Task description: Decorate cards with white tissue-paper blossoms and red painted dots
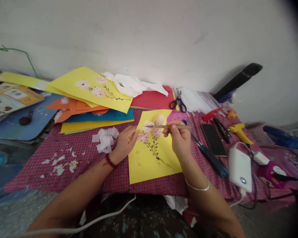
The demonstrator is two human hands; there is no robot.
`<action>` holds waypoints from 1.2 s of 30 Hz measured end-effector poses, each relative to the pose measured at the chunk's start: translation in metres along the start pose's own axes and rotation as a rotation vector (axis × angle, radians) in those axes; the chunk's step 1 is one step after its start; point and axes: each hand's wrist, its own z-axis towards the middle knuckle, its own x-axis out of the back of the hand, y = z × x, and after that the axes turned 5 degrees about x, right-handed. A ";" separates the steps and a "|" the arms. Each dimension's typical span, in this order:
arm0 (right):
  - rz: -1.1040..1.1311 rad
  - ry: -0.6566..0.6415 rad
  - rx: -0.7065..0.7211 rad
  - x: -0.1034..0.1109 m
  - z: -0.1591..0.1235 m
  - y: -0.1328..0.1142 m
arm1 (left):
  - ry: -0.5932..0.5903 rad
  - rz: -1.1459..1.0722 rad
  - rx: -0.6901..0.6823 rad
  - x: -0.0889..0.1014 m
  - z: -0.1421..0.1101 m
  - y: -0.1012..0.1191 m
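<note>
My right hand (180, 138) is closed around a thin wooden paintbrush (161, 126), which lies nearly level with its tip pointing left over the flowers. Under it rests a yellow paper sheet (141, 168) bearing pale puffy blossoms dotted red and a dark leafy stem. With fingers closed, my left hand (125, 143) grips the sheet's left edge. Small white paper scraps (105, 138) are heaped just left of that hand. A pink piece (176, 116) sits partly behind the sheet's upper right corner.
Stacked coloured papers (96, 124) carry a similar yellow flower sheet (89, 89). Scissors (178, 102) lie behind. To the right are a utility knife (213, 160), a phone (214, 139), a yellow glue gun (240, 133) and a cabled white power bank (240, 168). A wall (139, 39) closes the back.
</note>
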 end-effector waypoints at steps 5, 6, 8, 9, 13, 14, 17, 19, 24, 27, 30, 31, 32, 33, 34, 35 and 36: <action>-0.042 -0.040 -0.004 -0.002 0.000 -0.002 | -0.010 -0.008 -0.010 0.002 0.001 0.003; -0.037 -0.026 0.006 -0.001 0.001 -0.003 | -0.012 -0.010 -0.009 0.002 0.001 0.003; -0.018 0.008 0.028 0.002 0.001 -0.003 | -0.014 -0.022 0.003 0.003 0.001 0.004; -0.010 0.023 0.034 0.004 0.001 -0.003 | -0.013 -0.028 0.014 0.004 0.001 0.005; 0.006 0.066 0.031 0.011 0.002 -0.001 | -0.008 -0.032 0.036 0.004 0.000 0.005; 0.010 0.068 0.023 0.012 0.002 0.000 | -0.009 -0.032 0.034 0.004 0.000 0.005; 0.017 0.052 -0.002 0.010 0.001 0.000 | -0.003 -0.028 0.015 0.004 0.000 0.004; 0.008 0.037 -0.010 0.008 0.001 -0.001 | 0.007 -0.018 0.000 0.004 0.001 0.002; -0.025 0.038 -0.002 0.006 0.002 -0.002 | 0.013 0.016 0.005 0.004 0.000 0.000; -0.014 0.053 0.000 0.007 0.001 -0.001 | 0.014 0.028 0.007 0.004 0.000 0.000; -0.020 0.018 -0.031 0.006 0.001 0.001 | 0.014 0.023 0.000 0.004 -0.001 0.000; -0.027 0.008 -0.038 0.006 0.001 0.000 | 0.015 0.023 -0.003 0.003 -0.001 0.000; -0.033 0.009 -0.036 0.007 0.002 0.000 | 0.015 0.026 -0.004 0.003 0.000 0.000; -0.038 0.022 -0.029 0.009 0.003 -0.001 | 0.017 0.031 -0.003 0.003 0.000 0.000; -0.039 0.049 -0.015 0.012 0.005 -0.003 | 0.018 0.035 -0.001 0.003 0.000 0.000; -0.036 0.085 0.005 0.017 0.008 -0.004 | 0.021 0.038 0.000 0.003 0.001 0.000; -0.033 0.125 0.027 0.023 0.012 -0.005 | 0.023 0.038 0.002 0.003 0.001 0.000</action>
